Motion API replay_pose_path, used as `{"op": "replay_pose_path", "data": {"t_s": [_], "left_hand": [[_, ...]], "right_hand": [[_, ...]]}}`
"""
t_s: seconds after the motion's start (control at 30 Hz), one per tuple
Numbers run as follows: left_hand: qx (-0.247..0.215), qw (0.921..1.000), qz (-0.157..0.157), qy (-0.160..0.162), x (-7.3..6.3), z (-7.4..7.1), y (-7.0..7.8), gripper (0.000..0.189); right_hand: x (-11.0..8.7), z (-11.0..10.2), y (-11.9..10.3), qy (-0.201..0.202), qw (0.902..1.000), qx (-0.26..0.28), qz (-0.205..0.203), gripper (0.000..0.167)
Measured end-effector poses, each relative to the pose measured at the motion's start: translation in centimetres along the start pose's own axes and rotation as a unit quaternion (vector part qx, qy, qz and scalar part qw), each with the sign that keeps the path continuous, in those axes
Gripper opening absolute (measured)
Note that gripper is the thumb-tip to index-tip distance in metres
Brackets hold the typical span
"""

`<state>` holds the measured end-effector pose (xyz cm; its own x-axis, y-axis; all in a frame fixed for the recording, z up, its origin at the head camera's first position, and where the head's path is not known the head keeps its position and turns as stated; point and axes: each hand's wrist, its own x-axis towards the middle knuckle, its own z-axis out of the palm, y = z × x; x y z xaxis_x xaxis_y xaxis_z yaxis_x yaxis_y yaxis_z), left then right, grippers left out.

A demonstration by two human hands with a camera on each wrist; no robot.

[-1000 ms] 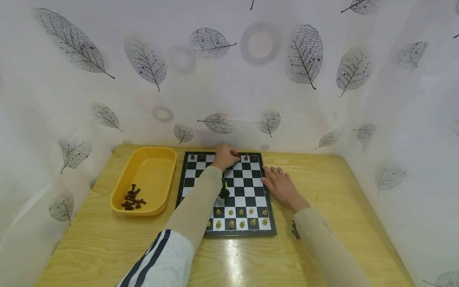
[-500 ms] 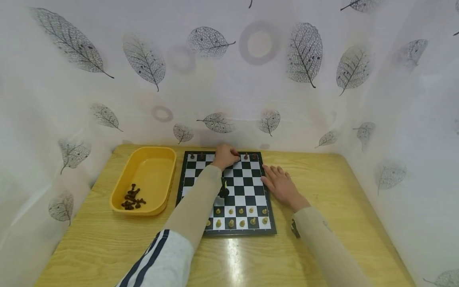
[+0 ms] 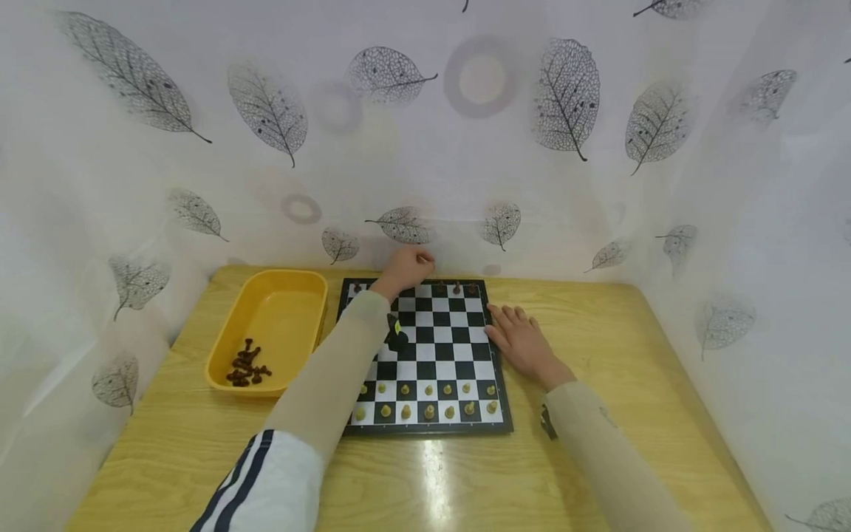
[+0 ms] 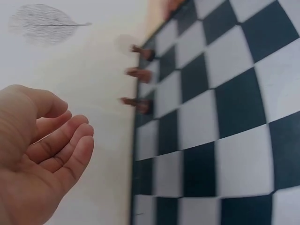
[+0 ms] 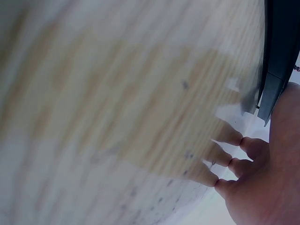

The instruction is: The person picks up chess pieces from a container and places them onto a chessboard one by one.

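Note:
Above the far edge of the chessboard is my left hand, its fingers loosely bent with nothing between them. Three brown chess pieces stand in the far row right of it; in the left wrist view the nearest piece is apart from the fingertips. At the far left corner another brown piece shows, while the left forearm and hand cover some nearby squares. My right hand lies on the table with straight fingers against the board's right edge. Pale chess pieces fill the visible squares of the two near rows.
A yellow tray stands left of the board, with a small heap of brown chess pieces near its front. Behind the wooden table hangs a white curtain printed with leaves.
My left hand has let go of a brown chess piece, now standing in the far row, and has lifted up and left. The right hand stays where it was.

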<state>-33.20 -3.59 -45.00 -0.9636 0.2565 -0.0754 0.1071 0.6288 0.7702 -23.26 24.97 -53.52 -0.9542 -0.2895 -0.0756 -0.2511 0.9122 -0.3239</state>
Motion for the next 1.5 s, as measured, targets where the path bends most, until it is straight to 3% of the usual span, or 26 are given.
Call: {"op": "replay_pose_path", "data": {"t_s": [0.23,0.5,0.73,0.87,1.03,1.2,1.5], "left_hand": [[-0.010,0.9980,0.031,0.054,-1.7,-4.0,0.6,0.032],[-0.035,0.9964,0.038,0.067,-4.6,-8.9,-1.0,0.035],[0.039,0.9968,0.031,0.062,-7.7,-12.0,-3.6,0.037],[0.075,0.9952,0.027,0.057,-9.6,-13.2,-5.2,0.037],[0.082,0.9952,0.011,0.053,-11.8,-14.1,-6.9,0.038],[0.108,0.9923,-0.009,0.060,-13.7,-14.6,-8.6,0.040],[0.152,0.9851,-0.012,0.080,-16.9,-15.4,-12.0,0.039]], "right_hand": [[0.1,0.1,0.1,-0.002,1.0000,-0.002,0.001,0.069],[-0.1,0.2,0.2,0.000,1.0000,-0.001,0.002,0.068],[-0.1,0.3,0.0,0.003,1.0000,0.001,0.002,0.068],[-0.1,0.3,0.0,0.002,1.0000,0.000,-0.002,0.068],[0.0,0.3,-0.1,0.003,1.0000,-0.002,-0.002,0.068],[-0.1,0.2,-0.2,0.004,1.0000,-0.003,-0.001,0.067],[-0.1,0.1,-0.1,0.003,1.0000,-0.007,0.000,0.068]]}}
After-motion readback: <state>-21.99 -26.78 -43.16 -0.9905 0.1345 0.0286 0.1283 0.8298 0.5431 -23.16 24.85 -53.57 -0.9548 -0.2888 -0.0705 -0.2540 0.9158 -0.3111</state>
